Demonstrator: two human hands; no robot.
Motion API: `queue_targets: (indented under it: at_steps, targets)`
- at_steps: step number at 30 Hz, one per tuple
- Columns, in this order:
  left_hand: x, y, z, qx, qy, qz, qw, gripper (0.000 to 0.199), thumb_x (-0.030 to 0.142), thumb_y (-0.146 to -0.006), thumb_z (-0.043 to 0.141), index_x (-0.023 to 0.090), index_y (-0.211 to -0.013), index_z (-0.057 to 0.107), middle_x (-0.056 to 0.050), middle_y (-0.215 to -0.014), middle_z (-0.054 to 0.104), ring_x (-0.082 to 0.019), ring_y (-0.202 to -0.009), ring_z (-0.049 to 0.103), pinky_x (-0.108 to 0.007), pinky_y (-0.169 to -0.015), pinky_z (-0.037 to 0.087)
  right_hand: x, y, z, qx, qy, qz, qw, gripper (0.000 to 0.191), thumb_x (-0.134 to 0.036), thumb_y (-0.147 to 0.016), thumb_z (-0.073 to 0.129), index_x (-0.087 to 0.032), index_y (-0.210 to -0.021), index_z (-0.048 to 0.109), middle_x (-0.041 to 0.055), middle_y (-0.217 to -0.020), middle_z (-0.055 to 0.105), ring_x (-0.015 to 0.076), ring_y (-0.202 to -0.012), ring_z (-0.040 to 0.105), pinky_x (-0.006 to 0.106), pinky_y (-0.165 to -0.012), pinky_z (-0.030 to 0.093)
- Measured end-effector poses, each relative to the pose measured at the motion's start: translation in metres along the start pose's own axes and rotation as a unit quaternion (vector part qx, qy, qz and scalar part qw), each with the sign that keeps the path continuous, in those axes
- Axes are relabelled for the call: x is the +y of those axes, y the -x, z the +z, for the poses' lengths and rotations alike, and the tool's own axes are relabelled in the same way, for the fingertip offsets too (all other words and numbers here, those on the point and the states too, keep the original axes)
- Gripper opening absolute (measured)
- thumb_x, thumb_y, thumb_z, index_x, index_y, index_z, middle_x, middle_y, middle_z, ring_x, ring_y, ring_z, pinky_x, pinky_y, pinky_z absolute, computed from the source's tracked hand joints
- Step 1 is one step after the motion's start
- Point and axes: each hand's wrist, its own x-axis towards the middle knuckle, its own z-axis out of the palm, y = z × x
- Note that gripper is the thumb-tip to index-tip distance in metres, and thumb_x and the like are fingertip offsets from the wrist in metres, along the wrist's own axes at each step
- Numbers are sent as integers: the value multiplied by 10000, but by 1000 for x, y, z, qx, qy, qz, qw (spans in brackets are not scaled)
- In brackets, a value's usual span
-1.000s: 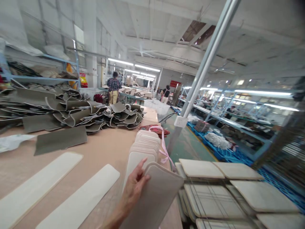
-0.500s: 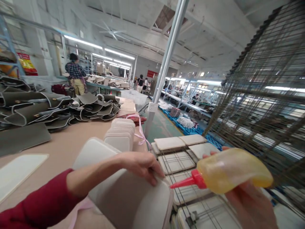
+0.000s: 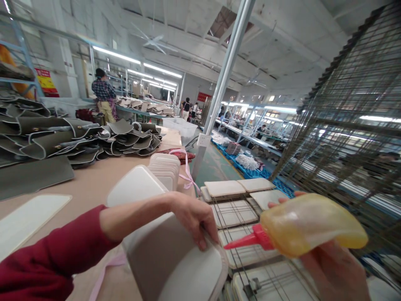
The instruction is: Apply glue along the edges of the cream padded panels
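Observation:
My left hand (image 3: 196, 219) pinches the upper edge of a bent pale panel (image 3: 194, 274), whose grey-beige side curves up under my wrist. My right hand (image 3: 333, 265) is wrapped round a soft bottle (image 3: 310, 225) of yellow liquid, lying nearly sideways. Its red nozzle (image 3: 244, 241) points left, with the tip close to the panel's right edge; whether they touch I cannot tell. Behind my left forearm another white panel (image 3: 134, 186) rests on the table. Part of the right hand is hidden by the bottle.
Grey bag pieces (image 3: 56, 133) are heaped on the table (image 3: 94, 179) at left. A stack of white panels (image 3: 164, 167) stands beyond my left hand. Wire racks (image 3: 233, 213) hold more panels; a tall wire rack (image 3: 344, 104) rises at right. A person (image 3: 104, 96) stands in the background.
The view has shifted slightly left, so the scene sits a little further right. The panel in my left hand is bent more upright. Both hands keep their hold.

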Motion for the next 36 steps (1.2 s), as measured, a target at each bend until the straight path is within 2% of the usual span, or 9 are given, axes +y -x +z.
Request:
queue_targets:
  at_steps: [4, 6, 9, 14, 21, 25, 29, 33, 36]
  targets:
    - [-6, 6, -5, 5, 18, 6, 1000, 543, 361, -616, 766, 0, -1014, 688, -34, -839, 701, -229, -890, 610, -194, -730, 475, -6, -4, 2, 59, -24, -30, 998, 792, -614, -550, 728, -347, -1255, 485, -48, -1386, 404, 241, -1205, 453, 204, -749, 535]
    - [-8, 9, -8, 9, 19, 2, 1000, 546, 355, -614, 767, -8, -1014, 684, -34, -852, 698, -219, -871, 606, -185, -712, 474, -2, -9, 0, 9, -6, -32, 999, 745, -626, -630, 670, -347, -1283, 448, -35, -1380, 415, 230, -1205, 453, 214, -795, 519]
    - [-11, 14, -11, 10, 28, -3, 1000, 527, 323, -619, 764, -3, -1024, 682, -29, -848, 698, -218, -881, 600, -187, -722, 476, 13, -19, -10, -60, 22, -18, 998, 613, -498, -736, 642, -320, -1287, 442, 7, -1327, 479, 190, -1194, 463, 184, -823, 477]
    - [-18, 22, -12, 33, 41, 1, 999, 425, 194, -630, 724, 5, -1010, 690, -35, -877, 702, -213, -882, 609, -205, -742, 483, 42, -37, -24, -125, -32, 4, 992, 644, -385, -627, 737, -316, -1225, 508, 31, -1047, 647, 208, -1065, 565, 209, -723, 506]
    - [-15, 29, -13, 14, 50, -3, 999, 418, 191, -615, 735, 4, -987, 697, -35, -817, 704, -221, -879, 618, -217, -762, 486, 41, -36, 0, -176, -31, 24, 984, 557, -428, -665, 692, -308, -1187, 538, 66, -1080, 629, 273, -1063, 564, 370, -829, 507]
    - [-11, 33, -14, -3, 51, 5, 999, 427, 228, -606, 752, 3, -966, 702, -26, -762, 697, -225, -863, 619, -210, -752, 487, 33, -34, 12, -171, 0, 13, 985, 675, -467, -616, 723, -279, -1228, 507, 96, -1076, 629, 300, -1009, 589, 385, -806, 516]
    - [-12, 36, -12, 17, 45, 8, 999, 431, 221, -596, 752, -1, -963, 702, -36, -810, 704, -218, -856, 620, -200, -711, 490, 33, -32, 17, -137, 1, 23, 990, 689, -459, -617, 735, -312, -1241, 483, 62, -1076, 632, 267, -1039, 577, 335, -799, 515]
    - [-15, 39, -11, 25, 57, 7, 998, 463, 239, -580, 759, -9, -967, 698, -45, -823, 706, -214, -844, 626, -209, -717, 493, 38, -36, 9, -132, -14, 16, 991, 727, -404, -602, 749, -292, -1262, 466, 79, -1070, 633, 298, -1009, 588, 383, -786, 528]
    - [-16, 41, -10, 37, 58, 8, 998, 499, 273, -562, 779, -5, -968, 699, -42, -808, 707, -206, -822, 631, -200, -696, 491, 44, -41, -4, -116, -5, 7, 993, 701, -329, -630, 723, -302, -1276, 450, 68, -1069, 635, 278, -967, 608, 346, -740, 543]
